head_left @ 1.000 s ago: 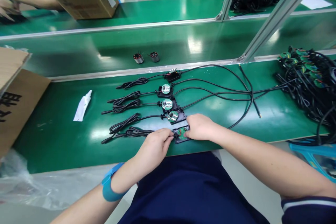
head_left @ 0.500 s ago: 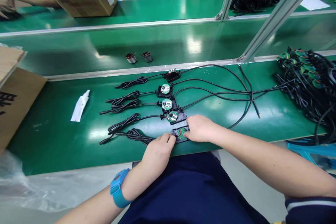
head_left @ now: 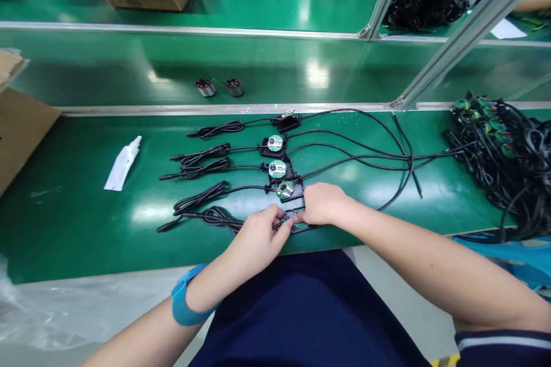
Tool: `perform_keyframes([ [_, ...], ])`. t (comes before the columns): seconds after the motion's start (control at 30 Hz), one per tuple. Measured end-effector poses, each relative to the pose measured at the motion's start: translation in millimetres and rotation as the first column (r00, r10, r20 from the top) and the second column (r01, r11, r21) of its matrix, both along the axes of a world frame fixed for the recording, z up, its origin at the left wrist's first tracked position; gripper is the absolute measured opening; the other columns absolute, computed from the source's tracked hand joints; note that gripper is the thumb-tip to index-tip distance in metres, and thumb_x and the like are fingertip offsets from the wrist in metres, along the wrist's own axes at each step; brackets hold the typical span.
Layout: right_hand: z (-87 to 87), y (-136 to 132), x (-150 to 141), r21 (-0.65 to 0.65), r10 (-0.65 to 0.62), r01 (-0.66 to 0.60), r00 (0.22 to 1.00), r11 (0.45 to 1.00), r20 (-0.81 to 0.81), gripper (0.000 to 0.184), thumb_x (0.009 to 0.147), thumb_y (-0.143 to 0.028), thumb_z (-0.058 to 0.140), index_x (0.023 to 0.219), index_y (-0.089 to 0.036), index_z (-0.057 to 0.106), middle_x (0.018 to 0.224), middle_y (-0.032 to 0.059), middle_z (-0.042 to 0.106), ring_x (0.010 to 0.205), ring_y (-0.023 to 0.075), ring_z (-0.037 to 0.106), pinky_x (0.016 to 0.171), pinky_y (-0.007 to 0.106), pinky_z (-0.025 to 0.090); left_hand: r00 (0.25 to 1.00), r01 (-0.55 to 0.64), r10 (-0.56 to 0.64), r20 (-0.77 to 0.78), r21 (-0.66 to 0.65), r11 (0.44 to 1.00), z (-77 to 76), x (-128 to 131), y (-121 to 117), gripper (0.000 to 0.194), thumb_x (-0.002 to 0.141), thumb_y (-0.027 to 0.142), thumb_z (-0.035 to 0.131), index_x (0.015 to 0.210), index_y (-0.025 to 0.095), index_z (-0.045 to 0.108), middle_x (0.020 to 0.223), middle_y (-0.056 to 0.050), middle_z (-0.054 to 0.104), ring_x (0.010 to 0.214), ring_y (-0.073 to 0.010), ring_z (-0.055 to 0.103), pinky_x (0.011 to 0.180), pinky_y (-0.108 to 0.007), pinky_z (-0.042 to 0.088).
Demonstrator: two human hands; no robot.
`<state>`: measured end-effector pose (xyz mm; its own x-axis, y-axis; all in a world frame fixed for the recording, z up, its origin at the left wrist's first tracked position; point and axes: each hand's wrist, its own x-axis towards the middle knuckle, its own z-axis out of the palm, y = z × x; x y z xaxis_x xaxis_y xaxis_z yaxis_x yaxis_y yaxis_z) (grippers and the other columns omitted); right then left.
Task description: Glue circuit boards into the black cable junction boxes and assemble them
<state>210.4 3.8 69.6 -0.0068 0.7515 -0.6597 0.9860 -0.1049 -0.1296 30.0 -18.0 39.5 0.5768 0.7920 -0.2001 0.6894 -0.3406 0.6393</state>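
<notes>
The nearest open black plastic housing [head_left: 306,228] lies close to the table's front edge, its green circuit board partly covered by my fingers. My left hand [head_left: 260,235] is closed at its left end, thumb and fingers pinched on the black cable [head_left: 219,218] where it enters. Curled over the right end, my right hand [head_left: 325,203] grips the housing, fingertips on the board. Beyond it, a column of similar housings carries round green circuit boards: one board [head_left: 284,190] just behind, another board [head_left: 277,169], then a third board [head_left: 275,143]. The farthest housing [head_left: 287,123] has its board tilted up.
A white tube [head_left: 123,164] lies at left, beside a cardboard box [head_left: 26,132]. Two motor stators [head_left: 205,88] sit behind the metal rail. A heap of black cables [head_left: 508,166] with small boards fills the right end. An aluminium post [head_left: 465,34] slants upward at right.
My left thumb and fingers have moved right, further onto the nearest housing, and now pinch at the cable entry. My right hand stays on the housing. The view has shifted slightly.
</notes>
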Motion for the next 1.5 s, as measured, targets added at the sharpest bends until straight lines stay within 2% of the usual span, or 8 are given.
perform_keyframes([
  [0.3, -0.8, -4, 0, 0.027, 0.021, -0.021, 1.000, 0.999, 0.019, 0.057, 0.075, -0.065, 0.069, 0.107, -0.019, 0.072, 0.108, 0.0157, 0.073, 0.099, 0.0282, 0.069, 0.076, 0.033, 0.052, 0.993, -0.096, 0.048, -0.112, -0.479, 0.873, -2.9, 11, 29, 0.029, 0.085, 0.038, 0.059, 0.063, 0.019, 0.053, 0.054, 0.002, 0.063, 0.045, -0.0146, 0.060, 0.049, -0.024, 0.041],
  [0.5, 14.6, -12, 18, 0.241, 0.081, -0.070, 0.996, 0.968, -0.036, 0.046, 0.090, -0.059, 0.056, 0.096, -0.016, 0.070, 0.096, 0.0141, 0.072, 0.089, 0.0260, 0.066, 0.074, 0.033, 0.047, 0.992, 0.044, -0.037, -0.118, 0.057, 0.997, 9.1, -1, 14, 0.031, 0.095, 0.032, 0.051, 0.071, 0.018, 0.064, 0.073, -0.008, 0.067, 0.071, -0.0216, 0.064, 0.070, -0.034, 0.049],
  [0.6, 13.9, -2, 35, 0.505, 0.193, -0.129, 0.978, 0.854, -0.076, 0.026, 0.098, -0.034, 0.050, 0.102, -0.014, 0.067, 0.102, 0.0128, 0.069, 0.101, 0.0238, 0.059, 0.087, 0.034, 0.040, 1.000, 0.004, -0.007, 0.007, 0.381, 0.925, 9.8, -14, 24, 0.029, 0.097, 0.025, 0.042, 0.088, 0.017, 0.068, 0.093, -0.012, 0.069, 0.092, -0.0247, 0.063, 0.086, -0.040, 0.050],
  [0.7, 3.6, 15, 44, 0.517, 0.317, -0.236, 0.946, 0.823, -0.072, 0.019, 0.095, -0.021, 0.055, 0.107, -0.012, 0.066, 0.108, 0.0139, 0.067, 0.109, 0.0250, 0.052, 0.093, 0.038, 0.034, 0.999, 0.040, -0.031, -0.026, 0.510, 0.859, 3.0, -23, 49, 0.024, 0.095, 0.020, 0.045, 0.102, 0.017, 0.068, 0.107, -0.013, 0.069, 0.107, -0.0279, 0.059, 0.095, -0.046, 0.046],
  [0.93, -13.5, 24, 48, 0.461, 0.349, -0.234, 0.919, 0.856, -0.181, 0.023, 0.099, -0.022, 0.051, 0.096, -0.014, 0.072, 0.093, 0.0092, 0.066, 0.091, 0.0193, 0.058, 0.082, 0.029, 0.039, 0.966, 0.232, -0.156, -0.205, 0.432, 0.872, -9.5, -24, 73, 0.013, 0.091, 0.026, 0.056, 0.094, 0.018, 0.066, 0.089, -0.009, 0.063, 0.092, -0.0266, 0.057, 0.086, -0.042, 0.044],
  [1.17, 10.8, 5, 62, 0.461, 0.304, -0.035, 0.795, 0.887, -0.525, 0.012, 0.093, -0.023, 0.062, 0.092, -0.018, 0.073, 0.086, 0.0016, 0.069, 0.081, 0.0139, 0.061, 0.079, 0.024, 0.044, 0.997, -0.050, 0.036, 0.071, 0.211, 0.976, 10.8, -22, 68, 0.016, 0.089, 0.033, 0.056, 0.099, 0.021, 0.055, 0.093, -0.002, 0.060, 0.062, -0.0126, 0.054, 0.063, -0.028, 0.045],
  [1.33, 12.7, -7, 59, 0.513, 0.305, -0.060, 0.860, 0.857, -0.409, 0.020, 0.096, -0.020, 0.053, 0.091, -0.016, 0.072, 0.086, 0.0050, 0.069, 0.081, 0.0158, 0.061, 0.078, 0.026, 0.044, 0.981, -0.126, 0.124, 0.151, 0.001, 0.992, 13.7, -9, 62, 0.023, 0.085, 0.034, 0.061, 0.102, 0.023, 0.051, 0.082, 0.002, 0.061, 0.068, -0.0143, 0.060, 0.063, -0.027, 0.045],
  [1.5, -4.8, -16, 54, 0.502, 0.302, -0.105, 0.895, 0.858, -0.329, 0.021, 0.096, -0.018, 0.052, 0.090, -0.014, 0.071, 0.086, 0.0067, 0.067, 0.080, 0.0170, 0.060, 0.077, 0.027, 0.044, 0.980, -0.153, 0.148, 0.130, 0.028, 0.988, 7.1, 0, 57, 0.019, 0.086, 0.036, 0.060, 0.100, 0.023, 0.053, 0.073, 0.004, 0.059, 0.067, -0.0153, 0.060, 0.064, -0.027, 0.044],
])
